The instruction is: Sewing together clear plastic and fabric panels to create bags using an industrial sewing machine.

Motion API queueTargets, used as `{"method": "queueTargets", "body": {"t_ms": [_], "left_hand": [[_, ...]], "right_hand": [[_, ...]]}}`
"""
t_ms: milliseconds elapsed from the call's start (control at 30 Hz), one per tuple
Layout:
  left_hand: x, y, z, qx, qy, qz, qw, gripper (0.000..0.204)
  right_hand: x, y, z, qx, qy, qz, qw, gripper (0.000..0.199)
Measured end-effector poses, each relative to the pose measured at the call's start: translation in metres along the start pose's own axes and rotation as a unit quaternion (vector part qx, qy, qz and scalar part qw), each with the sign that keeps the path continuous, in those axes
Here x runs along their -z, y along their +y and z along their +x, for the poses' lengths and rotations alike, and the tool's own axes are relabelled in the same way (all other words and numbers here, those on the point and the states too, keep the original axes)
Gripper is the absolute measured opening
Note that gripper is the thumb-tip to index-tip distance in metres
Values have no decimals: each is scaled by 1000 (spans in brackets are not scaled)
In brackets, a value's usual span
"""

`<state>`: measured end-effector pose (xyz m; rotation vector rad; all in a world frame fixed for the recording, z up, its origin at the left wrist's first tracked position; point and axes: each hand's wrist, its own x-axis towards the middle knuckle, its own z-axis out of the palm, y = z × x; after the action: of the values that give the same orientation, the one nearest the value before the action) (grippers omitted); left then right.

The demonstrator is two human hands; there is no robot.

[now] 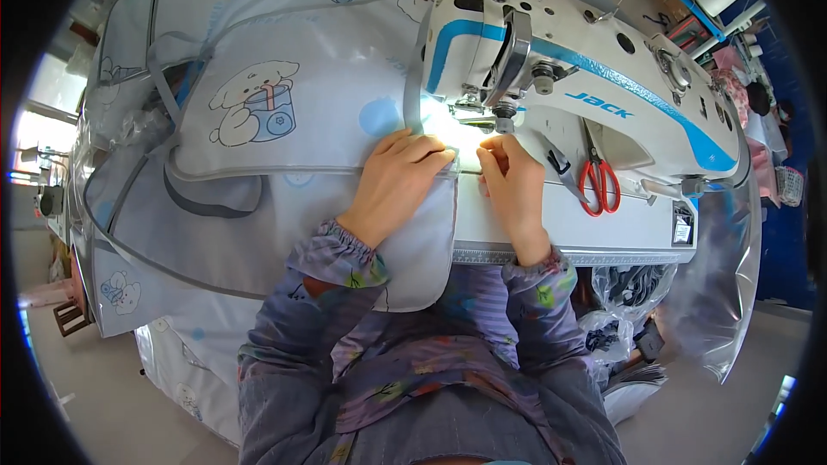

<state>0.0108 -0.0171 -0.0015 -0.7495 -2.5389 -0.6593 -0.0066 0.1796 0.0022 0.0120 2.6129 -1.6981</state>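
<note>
White bed (560,231), ruler strip along near edge; sewing machine (603,90) over far right, lamp glare at needle. Pale printed cloth (327,112) spread across left, far edge to near, right side by needle. My left hand (398,179) lies on cloth, fingers slightly bent, low; can't tell if thumb pinches any. My right hand (515,185) just right of glare, fingers curled; can't tell if tips close on anything. Red scissors (600,187) farther right.
</note>
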Motion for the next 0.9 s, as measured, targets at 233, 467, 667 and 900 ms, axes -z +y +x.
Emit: {"method": "queueTargets", "body": {"t_ms": [233,467,667,900], "left_hand": [[0,14,-3,21,-6,29,999,29],[-1,14,-10,18,-11,32,999,30],[1,13,-8,19,-12,9,1000,31],[-4,7,4,45,-1,-17,999,24]], "right_hand": [[-3,11,-9,280,63,-157,945,22],[1,9,-1,318,6,-196,928,30],[2,9,-1,286,-12,-200,937,28],[3,0,15,230,-33,-256,938,24]]}}
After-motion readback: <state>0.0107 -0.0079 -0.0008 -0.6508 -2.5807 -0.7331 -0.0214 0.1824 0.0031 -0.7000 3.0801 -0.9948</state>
